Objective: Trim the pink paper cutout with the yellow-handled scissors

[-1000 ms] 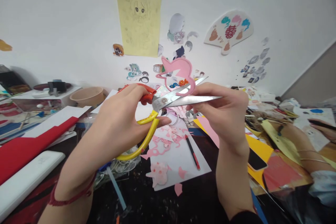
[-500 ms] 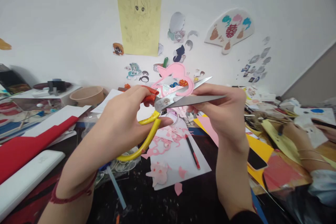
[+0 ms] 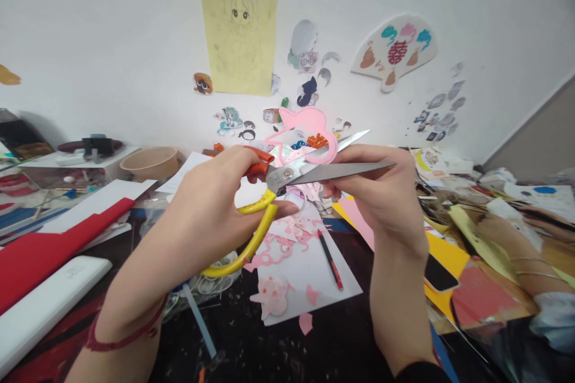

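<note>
My left hand [image 3: 211, 197] grips the scissors [image 3: 287, 175] by their red and yellow handles. The blades stand parted and point right, one passing in front of my right hand [image 3: 381, 197]. A pink paper cutout [image 3: 309, 116] with an open middle is pinched in the fingers of my right hand, its curved edge between the blades. Below lies a white sheet [image 3: 309, 299] with pink scraps [image 3: 291, 227], a pink figure [image 3: 272, 296] and a black and red pen [image 3: 330, 260].
At the right another person's arm [image 3: 507, 245] rests near a phone [image 3: 440, 272] and yellow paper [image 3: 480, 239]. Red paper [image 3: 67, 245] and a long white box [image 3: 49, 311] lie left. A round tan container [image 3: 150, 161] stands behind, before a decorated wall.
The scissors and the pink cutout have shifted slightly to the right. At the far right, the other person's hand and arm have moved.
</note>
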The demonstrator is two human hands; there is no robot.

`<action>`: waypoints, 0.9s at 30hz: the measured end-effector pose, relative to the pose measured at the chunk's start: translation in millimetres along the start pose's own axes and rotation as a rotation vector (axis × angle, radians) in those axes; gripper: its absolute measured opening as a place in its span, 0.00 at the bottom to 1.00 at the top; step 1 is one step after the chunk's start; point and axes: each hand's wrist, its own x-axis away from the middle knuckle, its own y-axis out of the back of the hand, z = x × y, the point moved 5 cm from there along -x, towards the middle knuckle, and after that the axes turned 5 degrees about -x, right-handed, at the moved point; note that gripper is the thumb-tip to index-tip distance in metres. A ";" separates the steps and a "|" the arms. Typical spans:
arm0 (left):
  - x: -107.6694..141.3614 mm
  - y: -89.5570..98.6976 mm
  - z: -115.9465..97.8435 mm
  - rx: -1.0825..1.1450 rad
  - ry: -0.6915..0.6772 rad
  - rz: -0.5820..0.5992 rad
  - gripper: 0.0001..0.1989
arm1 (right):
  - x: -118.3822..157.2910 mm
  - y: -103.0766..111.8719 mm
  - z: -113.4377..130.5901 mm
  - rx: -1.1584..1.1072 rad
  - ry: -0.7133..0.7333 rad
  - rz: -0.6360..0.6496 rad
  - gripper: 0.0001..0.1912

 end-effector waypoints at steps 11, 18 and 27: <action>-1.7 1.8 -2.4 -0.010 -0.023 -0.026 0.24 | 1.4 -0.9 2.1 -0.002 -0.011 -0.021 0.14; 0.8 3.6 -5.6 -0.067 -0.052 -0.055 0.23 | 1.4 -2.0 4.7 0.023 0.042 -0.055 0.17; 1.7 1.8 -4.0 -0.076 -0.051 -0.055 0.24 | 2.7 -3.6 12.8 0.130 0.105 -0.066 0.15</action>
